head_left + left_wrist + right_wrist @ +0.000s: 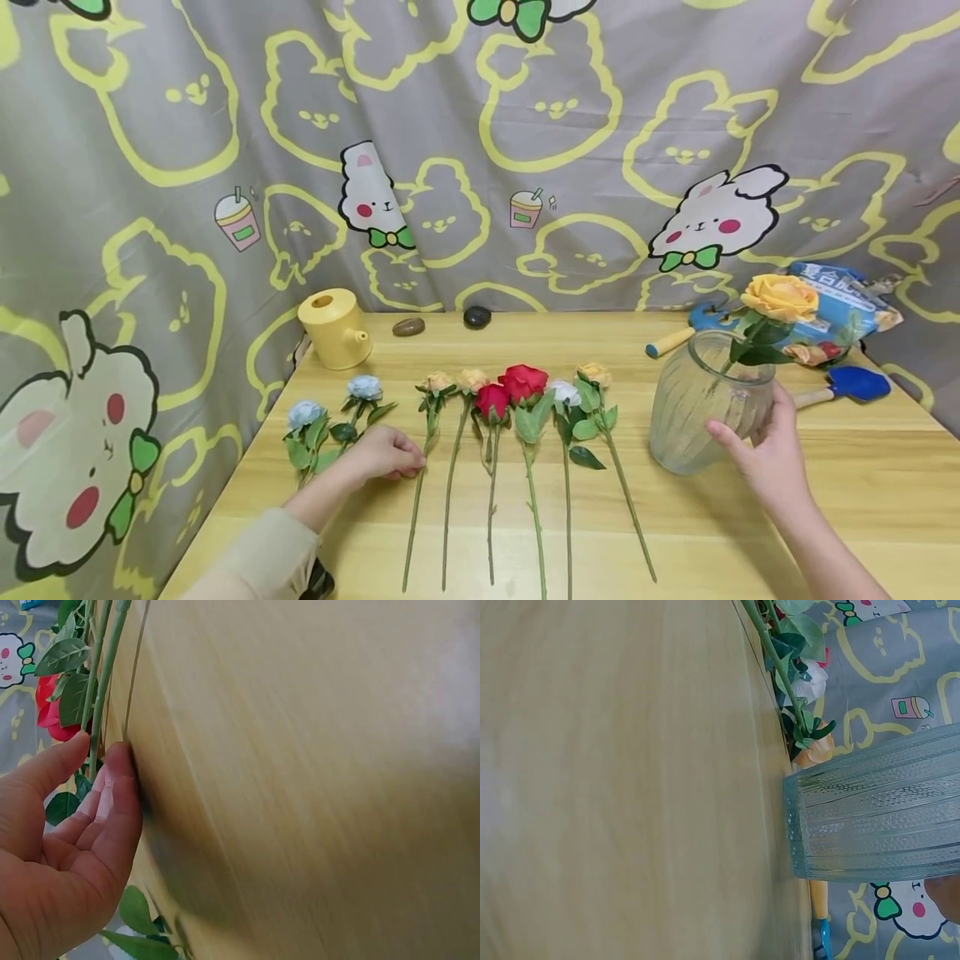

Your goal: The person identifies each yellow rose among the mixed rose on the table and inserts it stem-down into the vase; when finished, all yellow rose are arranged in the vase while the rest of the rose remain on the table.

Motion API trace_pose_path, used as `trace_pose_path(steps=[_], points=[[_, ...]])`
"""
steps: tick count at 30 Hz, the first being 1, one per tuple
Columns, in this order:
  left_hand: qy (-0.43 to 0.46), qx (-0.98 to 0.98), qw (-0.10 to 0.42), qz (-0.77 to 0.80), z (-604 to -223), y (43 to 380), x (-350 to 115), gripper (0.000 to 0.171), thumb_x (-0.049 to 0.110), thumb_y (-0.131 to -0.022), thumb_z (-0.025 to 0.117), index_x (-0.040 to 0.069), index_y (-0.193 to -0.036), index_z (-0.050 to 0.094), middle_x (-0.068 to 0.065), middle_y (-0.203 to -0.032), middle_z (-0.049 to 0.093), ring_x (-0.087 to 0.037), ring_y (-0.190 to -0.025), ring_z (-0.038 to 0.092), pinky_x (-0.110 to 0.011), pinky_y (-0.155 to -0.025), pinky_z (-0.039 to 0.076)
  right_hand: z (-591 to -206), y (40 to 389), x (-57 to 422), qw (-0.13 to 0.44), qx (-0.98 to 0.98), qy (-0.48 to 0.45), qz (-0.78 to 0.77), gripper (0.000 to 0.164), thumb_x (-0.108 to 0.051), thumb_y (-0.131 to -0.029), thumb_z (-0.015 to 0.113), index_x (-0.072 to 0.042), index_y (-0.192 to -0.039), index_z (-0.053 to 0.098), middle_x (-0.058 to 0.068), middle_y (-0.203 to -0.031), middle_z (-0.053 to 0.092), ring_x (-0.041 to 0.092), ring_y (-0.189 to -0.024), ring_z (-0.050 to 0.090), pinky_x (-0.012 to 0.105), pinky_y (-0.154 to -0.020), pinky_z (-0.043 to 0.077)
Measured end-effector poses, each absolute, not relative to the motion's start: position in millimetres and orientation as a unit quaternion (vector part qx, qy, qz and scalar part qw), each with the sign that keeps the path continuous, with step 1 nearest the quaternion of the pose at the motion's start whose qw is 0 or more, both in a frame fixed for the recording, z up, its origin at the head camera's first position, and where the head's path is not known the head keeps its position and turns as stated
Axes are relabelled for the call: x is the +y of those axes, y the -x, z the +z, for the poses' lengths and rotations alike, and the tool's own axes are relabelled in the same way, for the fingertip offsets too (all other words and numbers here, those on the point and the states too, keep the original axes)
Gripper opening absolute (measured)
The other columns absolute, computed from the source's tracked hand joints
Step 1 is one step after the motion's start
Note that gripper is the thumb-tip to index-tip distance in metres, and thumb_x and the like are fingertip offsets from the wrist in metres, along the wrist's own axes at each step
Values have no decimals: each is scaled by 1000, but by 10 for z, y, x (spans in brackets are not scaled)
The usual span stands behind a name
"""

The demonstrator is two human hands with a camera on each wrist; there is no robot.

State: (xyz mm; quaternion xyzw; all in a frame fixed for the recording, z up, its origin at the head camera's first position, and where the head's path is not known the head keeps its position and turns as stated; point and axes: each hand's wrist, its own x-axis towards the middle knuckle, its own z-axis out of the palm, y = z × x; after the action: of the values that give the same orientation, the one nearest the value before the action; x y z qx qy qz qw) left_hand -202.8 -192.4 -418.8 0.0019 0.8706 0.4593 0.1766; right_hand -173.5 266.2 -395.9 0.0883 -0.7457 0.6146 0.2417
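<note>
On the right, my right hand (pixel 776 454) grips a ribbed clear glass vase (pixel 686 417), thumb on its side and the other fingers partly hidden behind it. The vase leans slightly; one yellow-orange rose (pixel 780 298) stands in it. My left hand (pixel 386 454) is at the stem of the leftmost orange rose (pixel 437 383) in a row of artificial roses. In the left wrist view a green stem (pixel 109 682) passes between thumb and fingertips, with a narrow gap around it. Two red roses (pixel 523 383), a white rose (pixel 564 392) and other orange roses (pixel 594 374) lie alongside.
Two light blue roses (pixel 365 387) lie left of my left hand. Farther back are a yellow watering can (pixel 335 329), a brown stone (pixel 408 327) and a black stone (pixel 477 317). Behind the vase lie a blue-headed hand rake (pixel 671 342), a blue shovel (pixel 858 383) and a blue package (pixel 847 300).
</note>
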Motion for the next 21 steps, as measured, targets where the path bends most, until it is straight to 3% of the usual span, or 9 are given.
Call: trace_pose_path(steps=[15, 21], points=[[5, 840, 194, 507, -4202, 2021, -1900, 14, 9, -81, 65, -3, -87, 62, -6, -75, 63, -14, -66, 60, -28, -62, 53, -3946, 1721, 2654, 236, -765, -82, 594, 80, 10, -80, 60, -13, -141, 14, 6, -130, 33, 7, -119, 35, 10, -94, 29], [25, 815, 171, 553, -4094, 2062, -1901, 18, 7, -81, 65, -6, -92, 59, -10, -80, 63, -15, -69, 59, -30, -67, 53, -3958, 1718, 2663, 240, -768, -84, 587, 80, 10, -79, 60, -14, -141, 15, 5, -130, 33, 7, -119, 36, 10, -95, 29]])
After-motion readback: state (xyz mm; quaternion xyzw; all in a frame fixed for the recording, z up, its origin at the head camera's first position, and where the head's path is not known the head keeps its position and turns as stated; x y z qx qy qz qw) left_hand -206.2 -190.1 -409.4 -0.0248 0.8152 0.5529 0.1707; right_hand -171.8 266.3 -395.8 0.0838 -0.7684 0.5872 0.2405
